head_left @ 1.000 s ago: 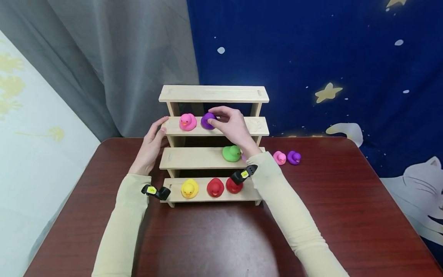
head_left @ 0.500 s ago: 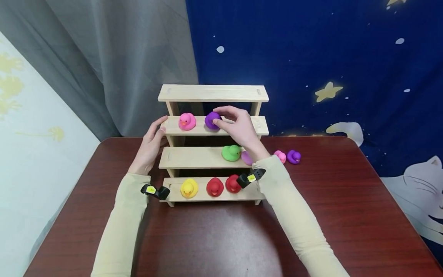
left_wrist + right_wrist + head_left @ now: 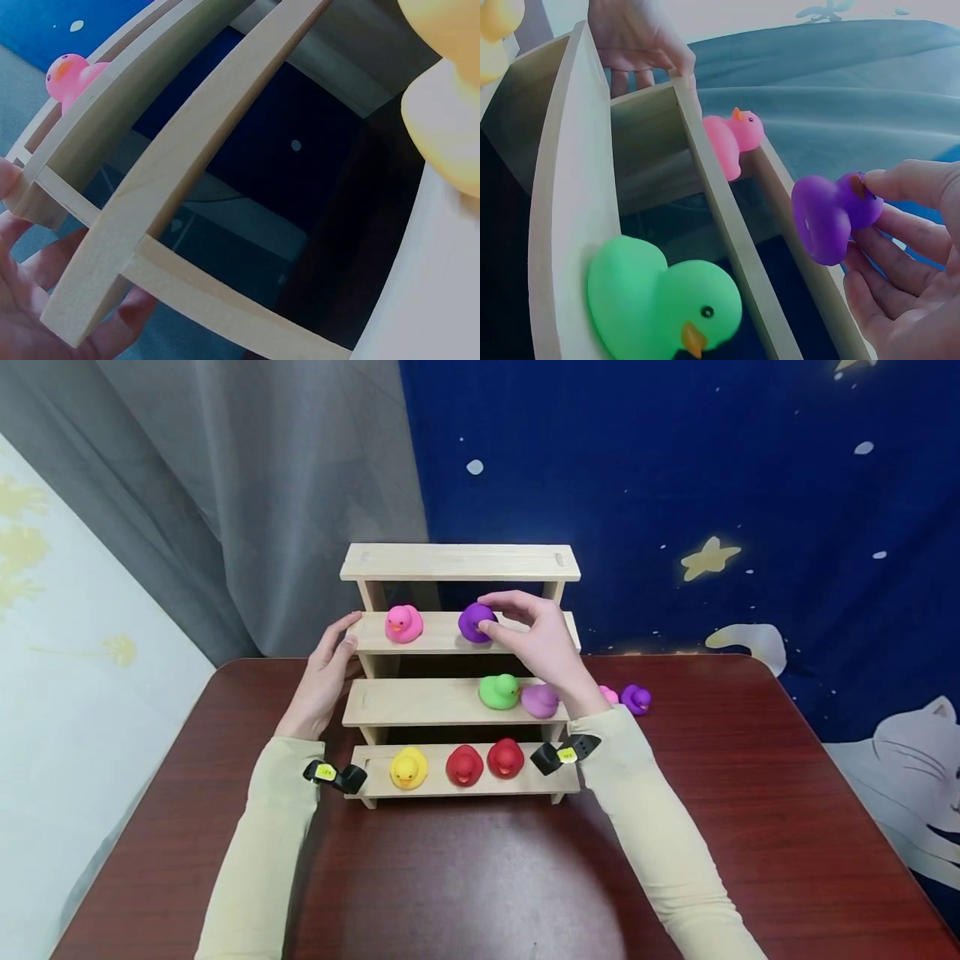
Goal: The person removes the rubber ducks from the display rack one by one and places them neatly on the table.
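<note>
A stepped wooden shelf rack [image 3: 420, 702] stands on the table. My left hand [image 3: 318, 681] grips the left end of its second tier from the top; in the left wrist view the fingers [image 3: 127, 319] lie about the tier's end. My right hand [image 3: 542, 639] pinches a purple rubber duck [image 3: 472, 623] by its head between thumb and fingers, over the right half of that same tier. The right wrist view shows the purple duck [image 3: 826, 221] tilted in the fingertips. A pink rubber duck [image 3: 403, 624] sits on the tier's left part.
One tier lower sit a green duck [image 3: 498, 692] and a light purple duck [image 3: 540, 700]. The bottom tier carries a yellow duck [image 3: 408, 768] and two red ducks [image 3: 464, 765]. Behind my right wrist, another purple duck [image 3: 636, 699] and a partly hidden pink duck [image 3: 608, 695] rest on the table.
My right hand has moved to the right along the tier with the purple duck, widening the gap to the pink one. The left hand has stayed in place.
</note>
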Tool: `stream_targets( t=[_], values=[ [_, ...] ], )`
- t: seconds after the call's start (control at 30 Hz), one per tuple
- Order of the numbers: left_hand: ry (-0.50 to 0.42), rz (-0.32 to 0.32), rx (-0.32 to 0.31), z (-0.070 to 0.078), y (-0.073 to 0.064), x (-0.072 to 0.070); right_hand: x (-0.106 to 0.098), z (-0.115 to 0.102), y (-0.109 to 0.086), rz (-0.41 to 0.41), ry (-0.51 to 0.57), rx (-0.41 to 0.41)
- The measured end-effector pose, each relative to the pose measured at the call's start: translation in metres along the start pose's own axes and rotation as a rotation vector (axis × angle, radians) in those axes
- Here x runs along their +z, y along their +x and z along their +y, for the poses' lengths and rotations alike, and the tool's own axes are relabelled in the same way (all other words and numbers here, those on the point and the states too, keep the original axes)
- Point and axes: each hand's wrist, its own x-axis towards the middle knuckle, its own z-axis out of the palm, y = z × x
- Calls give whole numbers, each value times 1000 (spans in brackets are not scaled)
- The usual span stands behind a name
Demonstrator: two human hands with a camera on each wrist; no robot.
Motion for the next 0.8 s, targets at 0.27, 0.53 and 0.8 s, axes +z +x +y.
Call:
stream_targets(
  t=[0.27,0.53,0.8],
  values=[
    [3,2,-9,0,0,0,-10,-2,-10,16,-25,23],
    [19,2,-11,1,0,1,-25,1,-20,15,-35,19],
    [14,4,-8,0,0,0,-40,2,-28,46,-31,63]
  ],
)
